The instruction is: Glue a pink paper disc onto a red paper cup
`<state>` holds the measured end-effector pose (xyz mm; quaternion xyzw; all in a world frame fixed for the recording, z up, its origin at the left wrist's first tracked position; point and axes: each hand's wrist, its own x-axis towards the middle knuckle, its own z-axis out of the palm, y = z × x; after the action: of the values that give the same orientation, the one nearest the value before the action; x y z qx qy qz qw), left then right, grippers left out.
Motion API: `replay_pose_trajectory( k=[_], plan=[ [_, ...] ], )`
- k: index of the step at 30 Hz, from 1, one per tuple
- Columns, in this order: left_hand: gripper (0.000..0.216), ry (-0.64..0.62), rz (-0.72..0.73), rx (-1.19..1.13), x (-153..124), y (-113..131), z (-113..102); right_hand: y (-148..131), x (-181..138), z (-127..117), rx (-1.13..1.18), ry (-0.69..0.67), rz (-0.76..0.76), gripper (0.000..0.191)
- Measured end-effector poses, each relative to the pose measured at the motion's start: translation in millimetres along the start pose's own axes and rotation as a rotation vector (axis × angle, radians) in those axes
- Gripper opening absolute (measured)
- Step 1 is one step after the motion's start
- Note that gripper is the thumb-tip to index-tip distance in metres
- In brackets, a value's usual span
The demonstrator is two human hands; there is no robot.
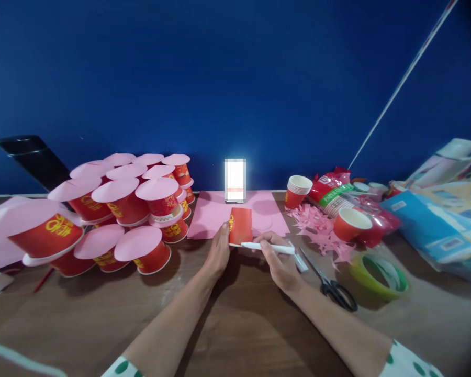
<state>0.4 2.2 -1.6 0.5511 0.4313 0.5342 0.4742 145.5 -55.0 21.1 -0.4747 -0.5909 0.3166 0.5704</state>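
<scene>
My left hand (219, 251) is closed on the side of a red paper cup (240, 225) that stands upside down on a pink paper sheet (212, 214). My right hand (279, 262) grips a white pen (267, 247), its tip against the base of the cup. The sheet lies on a brown wooden table (235, 324) just in front of a blue wall.
A pile of red cups capped with pink paper discs (121, 209) fills the left. A bright phone screen (235, 180) leans at the wall. To the right lie black scissors (333, 285), a green tape roll (379, 275), loose cups (351, 222), a cup stack (297, 191), pink scraps (317, 225) and packets (427, 225).
</scene>
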Motion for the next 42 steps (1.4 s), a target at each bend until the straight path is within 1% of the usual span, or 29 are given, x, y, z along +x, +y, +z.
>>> replay_pose_trajectory(
  k=[3,7,15,19,22,27,34,38,42],
  plan=[
    [0.045,0.004,0.01,0.015,-0.8,2.3,0.6,-0.3,-0.9,-0.6,0.006,-0.013,0.004,0.021],
    [0.044,-0.005,0.013,0.029,-1.8,4.1,1.3,0.1,-1.9,-1.1,0.016,0.025,-0.009,0.02],
    [0.046,0.001,0.013,0.081,-2.0,3.8,0.6,-0.9,-1.9,-0.8,0.0,-0.026,-0.005,0.02],
    [0.043,0.006,0.027,0.077,-1.4,2.2,0.9,-1.1,-0.6,-2.1,0.001,0.025,-0.019,0.019],
    [0.046,-0.019,0.026,0.101,-1.4,2.4,0.9,-1.4,-1.2,-2.2,-0.03,0.049,-0.043,0.018],
    [0.046,-0.01,0.042,0.116,-1.6,3.4,0.9,0.0,-4.6,-1.1,-0.07,0.002,-0.07,0.018],
    [0.046,-0.021,0.058,0.112,-2.1,1.9,0.3,1.1,-6.0,-0.4,-0.118,0.006,-0.075,0.02],
    [0.046,-0.018,0.051,0.136,-2.4,2.0,0.0,-0.8,-4.9,-0.2,-0.078,-0.012,-0.067,0.02],
    [0.044,-0.019,0.045,0.115,-2.4,3.7,0.6,-1.0,-3.6,-0.6,-0.058,0.009,-0.057,0.02]
  ],
)
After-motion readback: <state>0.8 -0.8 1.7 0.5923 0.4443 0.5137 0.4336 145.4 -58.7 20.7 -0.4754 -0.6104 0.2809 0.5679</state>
